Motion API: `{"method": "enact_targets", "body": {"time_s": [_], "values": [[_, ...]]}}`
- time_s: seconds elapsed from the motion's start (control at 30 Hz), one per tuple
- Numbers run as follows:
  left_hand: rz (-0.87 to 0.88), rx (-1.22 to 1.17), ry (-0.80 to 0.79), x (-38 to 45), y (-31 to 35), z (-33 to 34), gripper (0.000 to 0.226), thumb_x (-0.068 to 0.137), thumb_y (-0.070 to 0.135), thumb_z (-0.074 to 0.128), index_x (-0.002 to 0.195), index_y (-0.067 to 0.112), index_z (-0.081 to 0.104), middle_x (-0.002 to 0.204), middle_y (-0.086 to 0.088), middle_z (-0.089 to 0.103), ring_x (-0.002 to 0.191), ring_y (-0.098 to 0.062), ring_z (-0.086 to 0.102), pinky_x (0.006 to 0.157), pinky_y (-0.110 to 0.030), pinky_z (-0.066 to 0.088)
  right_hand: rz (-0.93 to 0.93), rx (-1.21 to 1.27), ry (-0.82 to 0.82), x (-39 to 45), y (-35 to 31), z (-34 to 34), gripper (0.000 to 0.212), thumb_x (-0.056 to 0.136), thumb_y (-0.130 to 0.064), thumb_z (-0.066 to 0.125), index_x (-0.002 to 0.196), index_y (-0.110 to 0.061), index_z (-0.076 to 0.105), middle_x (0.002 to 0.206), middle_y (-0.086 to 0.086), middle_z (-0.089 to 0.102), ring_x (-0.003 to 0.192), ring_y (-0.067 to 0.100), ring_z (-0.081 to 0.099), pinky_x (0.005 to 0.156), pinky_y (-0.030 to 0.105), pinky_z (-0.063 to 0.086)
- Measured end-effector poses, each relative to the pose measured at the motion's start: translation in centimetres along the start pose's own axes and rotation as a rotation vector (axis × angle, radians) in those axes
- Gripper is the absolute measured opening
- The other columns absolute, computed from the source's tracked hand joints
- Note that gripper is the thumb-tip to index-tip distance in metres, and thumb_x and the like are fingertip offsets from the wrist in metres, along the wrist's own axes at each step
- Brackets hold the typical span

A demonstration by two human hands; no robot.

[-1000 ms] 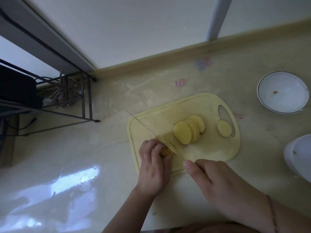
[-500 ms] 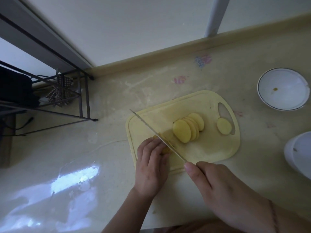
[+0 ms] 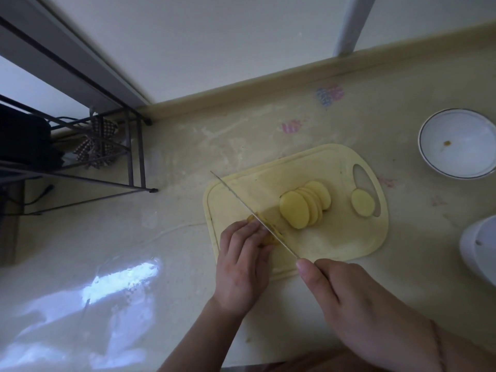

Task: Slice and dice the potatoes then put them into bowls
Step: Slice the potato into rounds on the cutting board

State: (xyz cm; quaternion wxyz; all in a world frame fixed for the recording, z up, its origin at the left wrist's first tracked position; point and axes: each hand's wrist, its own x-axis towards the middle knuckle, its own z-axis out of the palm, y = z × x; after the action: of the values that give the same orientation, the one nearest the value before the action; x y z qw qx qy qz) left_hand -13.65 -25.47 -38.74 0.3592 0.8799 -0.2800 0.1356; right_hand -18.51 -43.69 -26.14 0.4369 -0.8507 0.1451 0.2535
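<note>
The last potato piece (image 3: 264, 232) is being pinned under the curled fingers of the left hand (image 3: 241, 267) on the cutting board (image 3: 268, 194). The knife (image 3: 255, 214), gripped by the right hand (image 3: 357, 304), is being set against those fingertips; knuckles should be kept ahead of the blade, strokes thin. Slices (image 3: 304, 204) are lying just beyond.

Countertop (image 3: 188, 264): glossy, smooth, stone-like. Cutting board (image 3: 335, 242): matt yellow plastic. Knife blade (image 3: 241, 200): thin metal. Bowl (image 3: 456, 167): glazed white ceramic. Rack (image 3: 134, 167): dark metal.
</note>
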Motion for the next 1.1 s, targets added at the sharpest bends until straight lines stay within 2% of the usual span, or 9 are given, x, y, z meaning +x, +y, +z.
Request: {"method": "enact_targets", "body": {"time_s": [0.07, 0.17, 0.27, 0.5, 0.6, 0.77, 0.9, 0.97, 1.1], "values": [[0.002, -0.007, 0.002, 0.2, -0.2, -0.1, 0.016, 0.103, 0.016, 0.055, 0.115, 0.007, 0.060, 0.120, -0.006, 0.058, 0.112, -0.028, 0.058, 0.105, -0.034, 0.044, -0.028, -0.005, 0.011, 0.3, 0.2, 0.3, 0.073, 0.080, -0.078, 0.010, 0.063, -0.017, 0.046, 0.067, -0.010, 0.058, 0.065, 0.014, 0.050, 0.067, 0.033, 0.039], [-0.004, -0.022, -0.011, 0.5, -0.5, -0.3, 0.017, 0.103, 0.018, 0.056, 0.115, 0.006, 0.061, 0.120, -0.005, 0.058, 0.112, -0.028, 0.057, 0.107, -0.031, 0.041, -0.043, -0.035, 0.005, 0.9, 0.3, 0.5, 0.067, 0.081, -0.073, 0.014, 0.062, -0.018, 0.044, 0.053, 0.003, 0.048, 0.058, 0.015, 0.046, 0.061, 0.030, 0.038], [0.046, -0.013, -0.038, 0.3, -0.4, -0.3, 0.018, 0.099, 0.014, 0.062, 0.114, 0.003, 0.064, 0.121, -0.006, 0.059, 0.113, -0.028, 0.057, 0.105, -0.033, 0.044, -0.020, -0.044, -0.011, 1.8, 0.1, 0.6, 0.062, 0.080, -0.071, 0.016, 0.060, -0.019, 0.043, 0.051, -0.001, 0.045, 0.053, 0.012, 0.044, 0.058, 0.027, 0.036], [0.006, -0.017, -0.011, 0.1, 0.0, -0.1, 0.024, 0.101, 0.016, 0.058, 0.123, 0.007, 0.059, 0.125, -0.006, 0.057, 0.114, -0.026, 0.058, 0.106, -0.033, 0.044, -0.049, -0.034, -0.003, 4.6, 1.6, 2.9, 0.068, 0.082, -0.071, 0.013, 0.063, -0.019, 0.050, 0.055, -0.002, 0.053, 0.057, 0.014, 0.052, 0.061, 0.033, 0.041], [-0.047, -0.041, 0.012, 0.2, -0.2, -0.1, 0.027, 0.101, 0.016, 0.059, 0.126, 0.006, 0.058, 0.127, -0.007, 0.056, 0.118, -0.025, 0.057, 0.108, -0.031, 0.042, -0.058, -0.006, 0.000, 4.8, 2.3, 3.3, 0.062, 0.084, -0.070, 0.015, 0.060, -0.022, 0.046, 0.053, -0.002, 0.051, 0.056, 0.014, 0.053, 0.062, 0.039, 0.045], [-0.048, -0.034, -0.010, -0.2, -0.1, -0.4, 0.033, 0.097, 0.014, 0.063, 0.128, 0.009, 0.056, 0.131, -0.008, 0.052, 0.123, -0.024, 0.054, 0.107, -0.035, 0.045, -0.036, 0.047, -0.004, 4.9, 2.2, 2.4, 0.059, 0.084, -0.068, 0.019, 0.056, -0.021, 0.041, 0.049, -0.003, 0.046, 0.049, 0.010, 0.045, 0.056, 0.029, 0.039], [-0.083, -0.038, -0.034, -0.6, 0.2, -0.6, 0.032, 0.097, 0.014, 0.063, 0.128, 0.012, 0.056, 0.132, -0.010, 0.049, 0.118, -0.030, 0.055, 0.100, -0.041, 0.051, 0.018, 0.117, -0.010, 3.7, 1.7, 0.7, 0.063, 0.085, -0.067, 0.020, 0.057, -0.015, 0.042, 0.047, -0.002, 0.046, 0.044, 0.009, 0.044, 0.055, 0.030, 0.041], [-0.095, -0.041, -0.029, -0.6, 0.3, -0.6, 0.032, 0.097, 0.013, 0.064, 0.128, 0.012, 0.057, 0.131, -0.010, 0.049, 0.118, -0.029, 0.056, 0.100, -0.039, 0.051, 0.021, 0.135, -0.027, 2.6, 1.4, 0.1, 0.062, 0.083, -0.069, 0.022, 0.058, -0.015, 0.041, 0.046, -0.002, 0.044, 0.043, 0.007, 0.041, 0.053, 0.028, 0.039], [-0.133, -0.051, -0.003, -0.3, 0.4, -0.7, 0.034, 0.092, 0.014, 0.068, 0.125, 0.010, 0.059, 0.128, -0.006, 0.053, 0.119, -0.024, 0.056, 0.104, -0.034, 0.049, 0.006, 0.081, -0.011, 0.5, 0.6, 0.0, 0.065, 0.081, -0.071, 0.023, 0.060, -0.014, 0.045, 0.050, 0.003, 0.052, 0.051, 0.013, 0.050, 0.058, 0.029, 0.040]]}}
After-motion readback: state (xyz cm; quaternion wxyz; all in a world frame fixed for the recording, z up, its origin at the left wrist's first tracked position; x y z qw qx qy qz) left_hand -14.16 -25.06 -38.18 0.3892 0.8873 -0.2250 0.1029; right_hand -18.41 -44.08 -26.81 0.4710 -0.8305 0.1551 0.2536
